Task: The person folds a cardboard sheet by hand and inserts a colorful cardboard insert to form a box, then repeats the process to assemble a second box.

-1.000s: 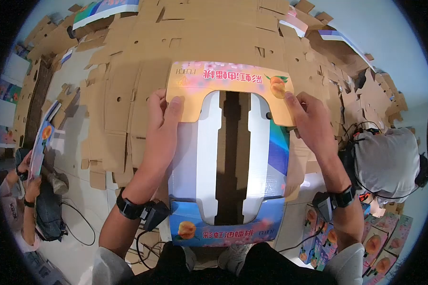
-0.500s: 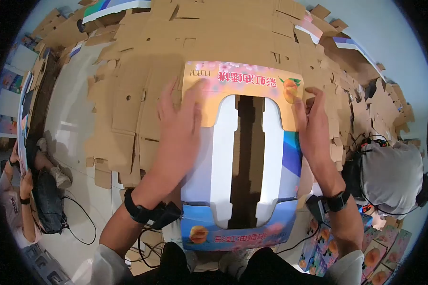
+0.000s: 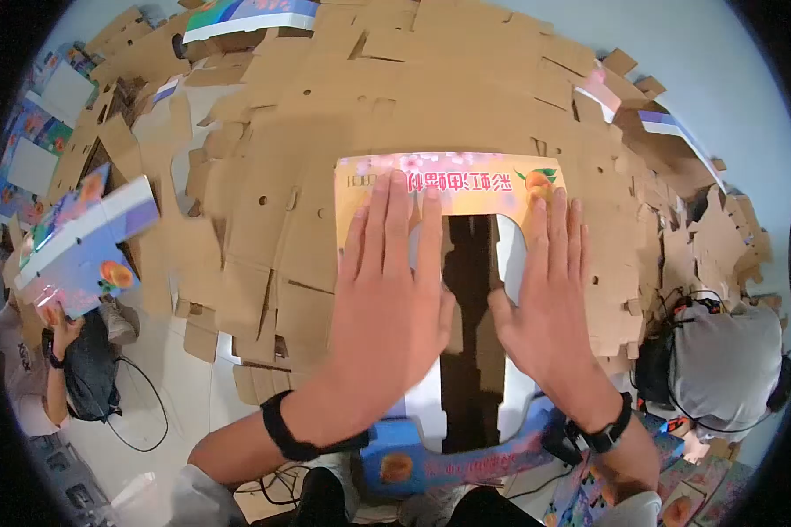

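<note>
Flat and open now, no longer pinching the top flap's corners, the left hand (image 3: 387, 290) and right hand (image 3: 545, 303) press the printed peach box (image 3: 453, 184) down on the cardboard pile (image 3: 264, 220), so the fold seems finished.

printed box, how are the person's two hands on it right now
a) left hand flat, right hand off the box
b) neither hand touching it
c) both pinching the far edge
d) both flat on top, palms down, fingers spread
d: the left hand and the right hand both lie palm down with fingers spread on top of the printed box, one on each side of its middle opening.
</note>
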Available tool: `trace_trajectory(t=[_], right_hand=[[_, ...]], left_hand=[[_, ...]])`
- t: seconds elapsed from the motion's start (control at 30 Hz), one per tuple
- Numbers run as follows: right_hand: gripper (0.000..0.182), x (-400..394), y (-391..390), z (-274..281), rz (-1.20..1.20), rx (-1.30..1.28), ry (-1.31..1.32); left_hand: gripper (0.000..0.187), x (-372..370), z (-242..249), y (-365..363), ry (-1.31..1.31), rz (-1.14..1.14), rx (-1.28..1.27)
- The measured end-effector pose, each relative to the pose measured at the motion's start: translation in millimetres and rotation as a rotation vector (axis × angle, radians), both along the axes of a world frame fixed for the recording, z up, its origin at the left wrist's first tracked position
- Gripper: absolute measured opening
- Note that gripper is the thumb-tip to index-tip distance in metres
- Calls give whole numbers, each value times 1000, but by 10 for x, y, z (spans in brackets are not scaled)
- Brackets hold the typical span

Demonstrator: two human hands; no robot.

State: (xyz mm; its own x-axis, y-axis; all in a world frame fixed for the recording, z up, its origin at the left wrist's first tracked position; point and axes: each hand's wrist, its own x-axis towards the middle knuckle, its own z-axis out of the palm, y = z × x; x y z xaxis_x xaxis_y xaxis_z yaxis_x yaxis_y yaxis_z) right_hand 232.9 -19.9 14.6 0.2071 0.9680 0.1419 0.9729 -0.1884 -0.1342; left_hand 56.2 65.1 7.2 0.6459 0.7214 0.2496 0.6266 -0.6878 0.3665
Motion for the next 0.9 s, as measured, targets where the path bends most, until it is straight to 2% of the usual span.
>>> trace_trajectory(t=[0.1, 0.4, 0.43, 0.5, 0.53, 0.57, 0.6, 0.63, 0.7, 0.8, 0.9], right_hand=[[100, 119, 163, -68, 161, 62, 92], [93, 544, 745, -188, 277, 121, 76], [93, 608, 812, -183, 284, 132, 82], [78, 791, 924, -179, 354, 165, 166], [70, 891, 979, -145, 394, 164, 258], [63, 1013, 1012, -89, 431, 158, 350], [49, 1223, 1075, 119, 360, 95, 670], [38, 1344, 1068, 375, 279, 32, 990], [25, 1227, 862, 755, 234, 342, 671], [21, 809, 445, 969, 57, 258, 752], [20, 341, 187, 547, 176, 343, 868]], left_hand=[[86, 30, -122, 122, -8, -25, 10], [70, 175, -253, 745, -155, -143, -46], [67, 183, -259, 866, -180, -202, -139], [61, 155, -194, 1138, -223, -328, -331], [55, 83, -81, 1255, -405, -367, -577], [50, -41, 77, 1302, -503, -348, -634], [46, -167, 233, 1347, -604, -333, -687], [42, -313, 420, 1340, -617, -263, -543], [39, -565, 728, 1329, -799, -248, -483], [39, -846, 805, 1085, -696, -142, -472], [45, -986, 469, 735, -467, -181, -512]])
